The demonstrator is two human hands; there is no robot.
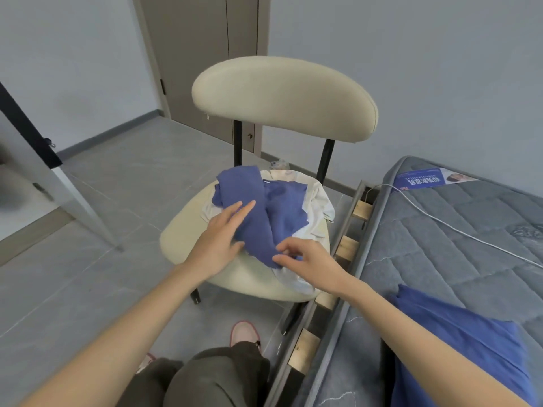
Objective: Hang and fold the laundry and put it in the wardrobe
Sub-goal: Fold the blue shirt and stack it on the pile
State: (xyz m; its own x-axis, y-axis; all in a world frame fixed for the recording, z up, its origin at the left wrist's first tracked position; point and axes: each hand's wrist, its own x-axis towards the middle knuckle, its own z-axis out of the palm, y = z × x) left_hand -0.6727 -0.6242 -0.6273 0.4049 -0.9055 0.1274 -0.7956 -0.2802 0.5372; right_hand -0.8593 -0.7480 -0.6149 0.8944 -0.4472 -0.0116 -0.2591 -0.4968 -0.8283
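Pickup stage is judged: blue garment (282,207) on chair (182,242) is pressed by straight-fingered left hand (217,239), pinched by right hand (308,262); lifting is required next.

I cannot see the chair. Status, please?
Left hand flat on blue garment. Right hand pinching its near end. White garment underneath, on chair.

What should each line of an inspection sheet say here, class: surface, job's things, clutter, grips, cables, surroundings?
Surface: cream chair seat, holding clothes.
Job's things: blue garment over a white garment; blue cloth on the mattress.
Clutter: nothing seen.
Grips: left hand flat on the blue garment; right hand pinches its near end.
Cables: white cable across the mattress.
Surroundings: grey door, tiled floor.
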